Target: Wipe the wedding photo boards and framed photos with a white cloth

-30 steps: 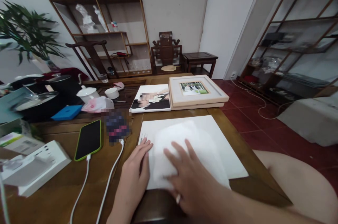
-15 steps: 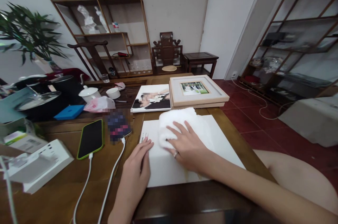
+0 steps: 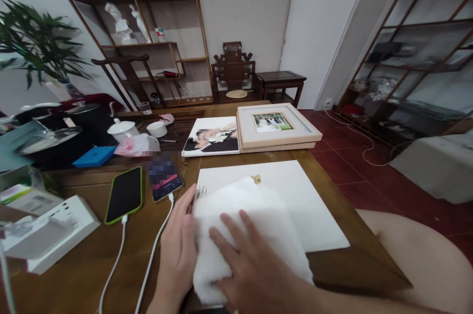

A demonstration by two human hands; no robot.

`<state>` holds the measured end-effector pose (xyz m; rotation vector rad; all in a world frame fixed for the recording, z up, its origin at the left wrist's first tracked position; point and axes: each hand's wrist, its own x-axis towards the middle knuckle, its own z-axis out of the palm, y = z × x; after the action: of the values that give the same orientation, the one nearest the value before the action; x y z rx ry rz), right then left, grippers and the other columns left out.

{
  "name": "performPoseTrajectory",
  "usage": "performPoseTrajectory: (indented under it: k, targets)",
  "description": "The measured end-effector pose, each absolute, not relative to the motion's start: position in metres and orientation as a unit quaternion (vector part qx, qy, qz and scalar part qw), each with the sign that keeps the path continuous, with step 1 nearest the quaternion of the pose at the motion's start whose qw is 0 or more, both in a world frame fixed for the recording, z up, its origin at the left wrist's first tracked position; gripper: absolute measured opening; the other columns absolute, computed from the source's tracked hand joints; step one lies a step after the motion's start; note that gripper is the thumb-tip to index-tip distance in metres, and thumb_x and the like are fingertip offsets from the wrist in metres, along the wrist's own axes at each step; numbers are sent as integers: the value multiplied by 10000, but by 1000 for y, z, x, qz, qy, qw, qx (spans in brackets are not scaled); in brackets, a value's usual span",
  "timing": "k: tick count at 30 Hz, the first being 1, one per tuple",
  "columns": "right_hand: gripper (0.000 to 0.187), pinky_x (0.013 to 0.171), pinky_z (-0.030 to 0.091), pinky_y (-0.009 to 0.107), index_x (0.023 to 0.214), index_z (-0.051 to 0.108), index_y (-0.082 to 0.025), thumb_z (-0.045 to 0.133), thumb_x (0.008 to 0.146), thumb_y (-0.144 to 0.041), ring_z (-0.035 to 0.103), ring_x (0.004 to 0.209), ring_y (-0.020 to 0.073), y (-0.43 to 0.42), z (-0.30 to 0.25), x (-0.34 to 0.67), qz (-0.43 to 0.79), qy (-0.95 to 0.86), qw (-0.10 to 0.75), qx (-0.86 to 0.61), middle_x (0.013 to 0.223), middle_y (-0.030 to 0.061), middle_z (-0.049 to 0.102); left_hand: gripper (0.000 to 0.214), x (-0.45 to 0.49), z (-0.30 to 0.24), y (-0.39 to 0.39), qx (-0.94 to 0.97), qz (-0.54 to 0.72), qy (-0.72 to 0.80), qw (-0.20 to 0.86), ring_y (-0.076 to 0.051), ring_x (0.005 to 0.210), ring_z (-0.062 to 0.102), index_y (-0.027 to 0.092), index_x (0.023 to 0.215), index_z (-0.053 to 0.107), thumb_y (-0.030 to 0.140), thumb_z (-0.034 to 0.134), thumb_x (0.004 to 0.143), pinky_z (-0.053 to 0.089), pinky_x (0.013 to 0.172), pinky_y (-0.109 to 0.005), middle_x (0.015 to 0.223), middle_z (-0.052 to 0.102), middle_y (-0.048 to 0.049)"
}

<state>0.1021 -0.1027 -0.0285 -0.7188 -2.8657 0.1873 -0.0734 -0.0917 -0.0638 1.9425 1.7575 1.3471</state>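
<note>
A folded white cloth (image 3: 254, 200) lies over the near left part of a flat white board (image 3: 314, 210), partly past its near edge. My right hand (image 3: 251, 269) presses on the cloth from above, fingers spread flat. At the board's left edge is my left hand (image 3: 179, 245), its fingers stretched out beside the cloth; whether it touches the board I cannot tell. Small print (image 3: 202, 191) shows at the board's left corner. A brownish patch (image 3: 256, 179) is visible just past the cloth's far edge.
Behind the board lie a photo print (image 3: 214, 136) and stacked wooden picture frames (image 3: 275, 124). To the left are a phone in a green case (image 3: 124, 194), another phone (image 3: 166, 186), white cables and a power strip (image 3: 70, 230). A rounded beige seat (image 3: 417, 255) stands at right.
My right hand has drawn the cloth toward me and slightly left, uncovering the board's far part and the brownish patch. My left hand has shifted slightly left.
</note>
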Motion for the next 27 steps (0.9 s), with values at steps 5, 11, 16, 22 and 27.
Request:
performPoseTrajectory:
  k: [5, 11, 16, 22, 27]
  targets:
    - [297, 1073, 225, 588, 1077, 674, -230, 498, 886, -376, 308, 1336, 352, -86, -22, 126, 109, -935, 97, -322, 1414, 109, 452, 406, -69, -63, -90, 688, 388, 608, 73, -234, 1190, 553, 145, 1238, 567, 345, 393, 930, 440, 1015, -392, 1278, 600, -106]
    - [377, 1078, 230, 515, 1135, 632, -155, 365, 958, -352, 359, 1309, 300, -31, -17, 117, 95, -903, 124, -399, 1244, 152, 594, 340, -69, -66, -86, 717, 370, 589, 50, -245, 1109, 619, 145, 1116, 661, 325, 478, 892, 498, 954, -361, 1187, 663, -106]
    - [378, 1016, 306, 488, 1093, 635, -136, 346, 963, -344, 440, 1231, 298, -5, -10, 87, 73, -933, 112, -333, 1163, 160, 631, 316, -70, -68, -85, 723, 371, 582, 29, -253, 1082, 635, 149, 1098, 668, 300, 492, 884, 508, 941, -370, 1145, 685, -104]
    - [391, 946, 366, 434, 1114, 617, -142, 330, 969, -365, 512, 1139, 291, -3, -9, 92, 62, -927, 119, -350, 1126, 172, 631, 312, -71, -68, -85, 728, 367, 578, 29, -239, 1111, 618, 154, 1119, 657, 270, 481, 889, 502, 949, -368, 1185, 662, -103]
    - [418, 868, 409, 419, 1109, 613, -165, 294, 974, -398, 551, 1053, 304, -3, -5, 140, 67, -900, 89, -422, 1105, 174, 618, 322, -70, -67, -85, 725, 368, 582, 19, -239, 1088, 631, 129, 1101, 668, 273, 475, 887, 519, 924, -350, 1167, 668, -118]
